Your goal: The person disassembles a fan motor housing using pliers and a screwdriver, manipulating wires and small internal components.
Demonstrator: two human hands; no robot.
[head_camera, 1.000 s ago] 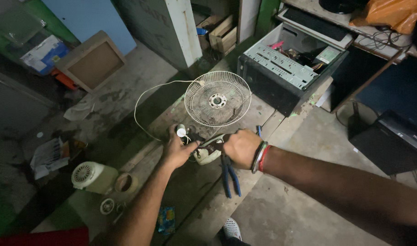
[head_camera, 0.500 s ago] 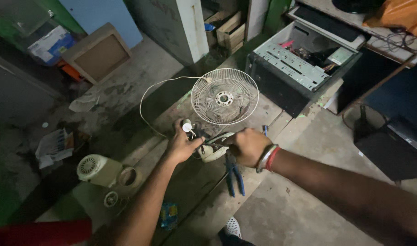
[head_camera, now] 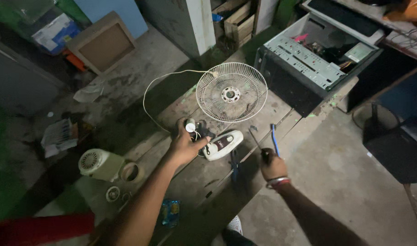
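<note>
Rough wooden planks form the workbench (head_camera: pixel 290 114), scuffed and dusty. Left hand (head_camera: pixel 185 145) curls around a dark fan motor (head_camera: pixel 197 130) beside its smooth white housing (head_camera: pixel 223 144). Right hand (head_camera: pixel 272 166) is closed on a thin screwdriver (head_camera: pixel 256 141). Round wire grille (head_camera: pixel 231 92) lies flat nearby.

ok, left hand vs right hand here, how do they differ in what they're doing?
The left hand rests on the white fan base and its motor part on the wooden bench; the right hand is off to the side, clear of the base. The left lies palm down over the part; the right is closed around tool handles, a dark one and a blue one, pointing up. Both are bare.
</note>
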